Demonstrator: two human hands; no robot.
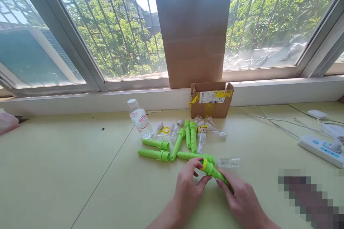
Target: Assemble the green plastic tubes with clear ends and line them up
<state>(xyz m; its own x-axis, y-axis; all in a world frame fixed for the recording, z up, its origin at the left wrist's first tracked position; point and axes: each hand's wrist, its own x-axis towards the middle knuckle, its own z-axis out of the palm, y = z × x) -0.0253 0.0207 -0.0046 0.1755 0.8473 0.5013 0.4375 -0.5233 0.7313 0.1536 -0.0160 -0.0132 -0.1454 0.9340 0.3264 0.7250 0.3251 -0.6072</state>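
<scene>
Both bare hands meet low over the tabletop (80, 171), near its front edge and a little right of the middle, with the forearms coming in from below and angled toward each other. The left hand (188, 184) lies back up, wrist bent slightly inward, its thumb and forefinger pinched on the ringed end of a green tube (213, 171) while the other fingers curl beneath. The right hand (243, 198) is also back up, fingers folded down and closed round the tube's other end.
</scene>
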